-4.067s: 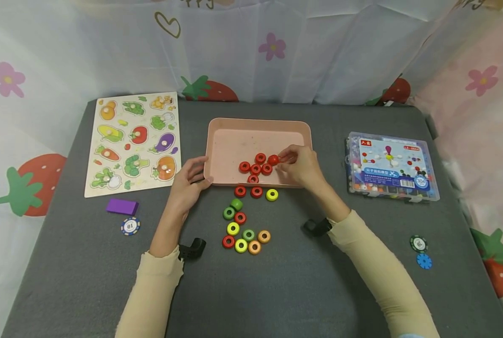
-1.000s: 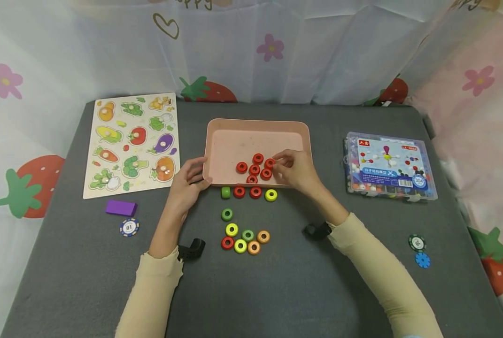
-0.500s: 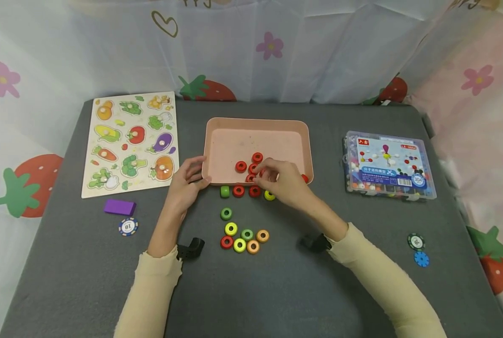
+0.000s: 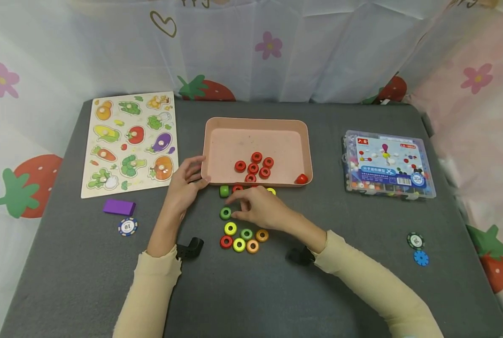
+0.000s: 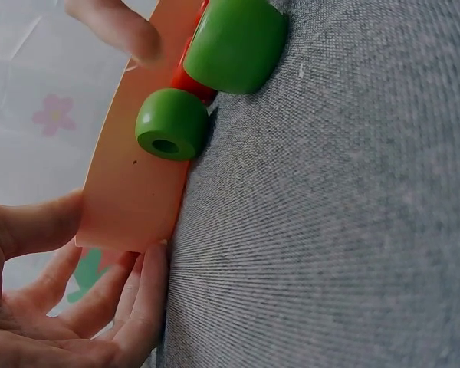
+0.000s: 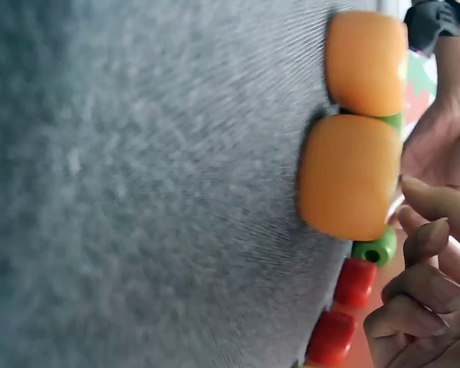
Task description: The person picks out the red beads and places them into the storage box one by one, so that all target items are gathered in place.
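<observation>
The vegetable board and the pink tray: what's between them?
In the head view, the left hand is at the near end, touching the pink tray; beyond it, only gray tablecloth shows beside the vegetable board.

Vegetable board (image 4: 123, 149) left | purple block (image 4: 119, 207) near white-blue chip (image 4: 127, 226) | plastic case (image 4: 390, 165) right

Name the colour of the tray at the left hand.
The tray is pale pink; the head view shows it best.

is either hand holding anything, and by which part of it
The left hand holds the pink tray by its near left corner. The right hand, beside a green bead, holds nothing visible.
</observation>
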A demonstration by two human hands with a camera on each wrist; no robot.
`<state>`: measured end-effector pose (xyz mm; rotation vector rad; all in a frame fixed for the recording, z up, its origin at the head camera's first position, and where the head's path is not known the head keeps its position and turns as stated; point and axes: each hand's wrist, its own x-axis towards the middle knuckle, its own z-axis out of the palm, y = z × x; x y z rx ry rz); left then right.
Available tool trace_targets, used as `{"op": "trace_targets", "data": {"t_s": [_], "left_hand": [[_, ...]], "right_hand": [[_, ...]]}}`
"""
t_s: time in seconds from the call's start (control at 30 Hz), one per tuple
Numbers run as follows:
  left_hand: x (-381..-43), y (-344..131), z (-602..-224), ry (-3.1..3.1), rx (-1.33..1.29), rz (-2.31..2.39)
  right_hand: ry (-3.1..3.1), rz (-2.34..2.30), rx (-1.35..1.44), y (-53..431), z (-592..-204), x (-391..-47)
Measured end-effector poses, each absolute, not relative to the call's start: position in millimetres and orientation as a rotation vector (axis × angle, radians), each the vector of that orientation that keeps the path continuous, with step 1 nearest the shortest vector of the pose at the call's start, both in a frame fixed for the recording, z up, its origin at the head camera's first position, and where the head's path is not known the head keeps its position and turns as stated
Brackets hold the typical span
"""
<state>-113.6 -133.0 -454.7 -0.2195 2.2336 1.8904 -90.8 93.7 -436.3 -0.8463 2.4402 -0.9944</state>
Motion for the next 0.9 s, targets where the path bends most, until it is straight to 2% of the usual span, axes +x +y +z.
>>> {"op": "trace_targets", "data": {"t_s": [0.6,0.77,0.9], "left_hand": [[-113.5,-133.3,-452.8,2.214,-0.23,1.895],[-113.7,-132.8,-454.7,2.213,-0.236,1.886],[-113.5,-132.6,-454.4,2.227,-0.246,1.883]], "right_hand": [[2.732,-0.798,-0.646,101.1,-442.8,-100.6],[2.699,-0.734,-0.654,104.3,-441.7,-100.8],[2.664,-0.863,-0.693,111.4,-438.5,-102.6]]}}
